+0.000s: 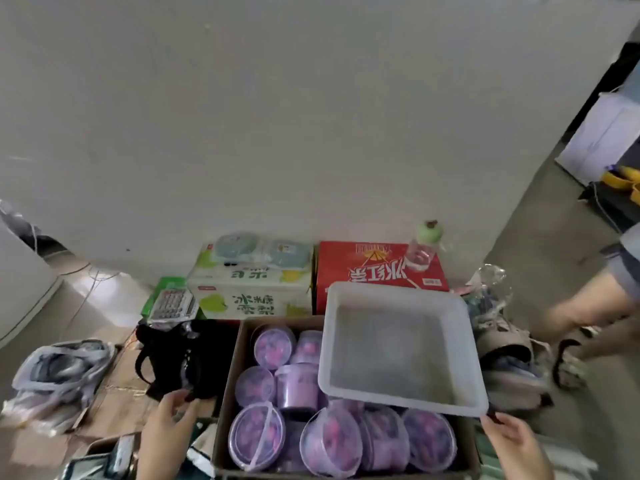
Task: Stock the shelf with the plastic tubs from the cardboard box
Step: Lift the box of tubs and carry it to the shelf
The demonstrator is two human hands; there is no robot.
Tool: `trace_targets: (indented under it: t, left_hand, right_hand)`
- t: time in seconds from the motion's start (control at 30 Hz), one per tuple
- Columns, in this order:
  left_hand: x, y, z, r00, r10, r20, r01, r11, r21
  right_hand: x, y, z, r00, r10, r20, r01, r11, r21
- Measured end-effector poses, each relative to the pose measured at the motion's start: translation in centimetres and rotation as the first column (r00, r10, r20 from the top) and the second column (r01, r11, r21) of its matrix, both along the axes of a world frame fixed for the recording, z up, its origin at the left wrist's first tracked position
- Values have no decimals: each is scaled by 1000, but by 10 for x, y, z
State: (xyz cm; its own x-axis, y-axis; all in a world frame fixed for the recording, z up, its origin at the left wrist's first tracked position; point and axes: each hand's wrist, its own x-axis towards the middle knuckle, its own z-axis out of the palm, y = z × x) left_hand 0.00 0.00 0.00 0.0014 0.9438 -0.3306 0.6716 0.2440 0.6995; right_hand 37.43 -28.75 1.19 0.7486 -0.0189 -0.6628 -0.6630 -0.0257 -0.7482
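Head view: cardboard box (231,375) at lower centre, packed with lidded plastic tubs (258,434) of purple contents.
Tray (401,348): white, lying over the box's upper right part.
Left hand (166,422): lower left, fingers loosely spread beside black bag (180,355).
Right hand (516,441): lower right, fingertips at the tray's near corner; pinching or merely touching, cannot tell.

My left hand (169,415) reaches forward from the lower left, palm turned inward, fingers loosely curled, thumb held apart. My right hand (512,436) comes in from the lower right, back upward, fingers stretched forward.
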Motion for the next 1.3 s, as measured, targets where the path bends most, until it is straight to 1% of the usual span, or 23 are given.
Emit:
trace_targets:
  t: [0.03, 0.07, 0.1, 0.13, 0.17, 0.2, 0.23, 0.27, 0.33, 0.37, 0.43, 0.5, 0.6, 0.67, 0.77, 0.83, 0.93, 1.0, 1.1, 1.17, 1.3]
  left_hand:
    - [4, 4, -13, 1000, -23, -5, 23, 999, 25]
    - [8, 6, -24, 999, -34, -34, 35, 999, 29]
    - [9, 11, -35, 999, -43, -20, 43, 999, -7]
    - [14, 16, -46, 1000, -26, 1, 26, 999, -48]
    - [15, 21, -63, 1000, -4, 11, 5, 996, -84]
    - [16, 24, -77, 1000, -2, -7, 1, 993, -122]
    - [18, 28, -87, 1000, -9, -22, 5, 989, -150]
    - [20, 29, -95, 1000, -3, -10, 1, 983, -182]
    - [30, 31, -101, 999, 51, 16, -47, 978, -202]
    - [34, 30, -103, 998, 67, 21, -61, 975, -215]
    - [39, 28, -103, 997, 77, 25, -69, 970, -232]
    - [38, 25, -109, 996, 92, 12, -86, 963, -254]
    - [39, 27, -119, 993, 121, -12, -120, 954, -275]
    - [42, 29, -121, 996, 91, -3, -89, 962, -259]
    - [47, 38, -124, 997, 80, -16, -82, 970, -230]
    - [48, 43, -126, 996, 85, -32, -90, 974, -209]
    - [46, 43, -128, 998, 36, -55, -46, 982, -184]
    - [42, 42, -128, 999, 12, -48, -21, 982, -185]
    - [36, 44, -132, 999, 15, -50, -26, 977, -214]
    - [35, 45, -137, 1000, 7, -21, -12, 969, -245]
    - [34, 49, -147, 1000, 13, 21, -6, 956, -294]
  right_hand:
    - [4, -3, -12, 998, -27, -50, 29, 998, 54]
    - [7, -4, -23, 993, -97, -70, 101, 994, 51]
    - [14, -7, -38, 989, -105, -100, 111, 992, 61]
    - [17, -6, -49, 997, -55, -59, 55, 998, 0]
    - [18, -10, -58, 999, 27, 40, -23, 995, -93]
    - [23, -8, -66, 996, 38, 77, -26, 989, -145]
    - [30, -8, -72, 995, 67, 70, -56, 987, -149]
    - [33, -4, -70, 995, 94, 43, -89, 990, -112]
    - [39, 4, -71, 985, 165, 49, -164, 986, -21]
    - [40, 7, -73, 979, 188, 73, -187, 982, -17]
    - [41, 17, -70, 972, 183, 150, -184, 983, -7]
    - [44, 25, -66, 965, 138, 223, -139, 990, -13]
    - [49, 42, -51, 946, 148, 287, -154, 988, -2]
    - [55, 62, -36, 941, 152, 301, -169, 985, 32]
    - [61, 90, -17, 925, 193, 326, -210, 977, 20]
    - [59, 96, -13, 922, 178, 343, -194, 981, 11]
    - [51, 100, -9, 922, 144, 360, -162, 987, 20]
    - [45, 112, -3, 924, 112, 366, -144, 988, 62]
    - [39, 134, 13, 930, 68, 362, -136, 977, 165]
    - [36, 142, 22, 926, 55, 373, -146, 965, 219]
    - [37, 169, 37, 871, 89, 483, -226, 946, 231]
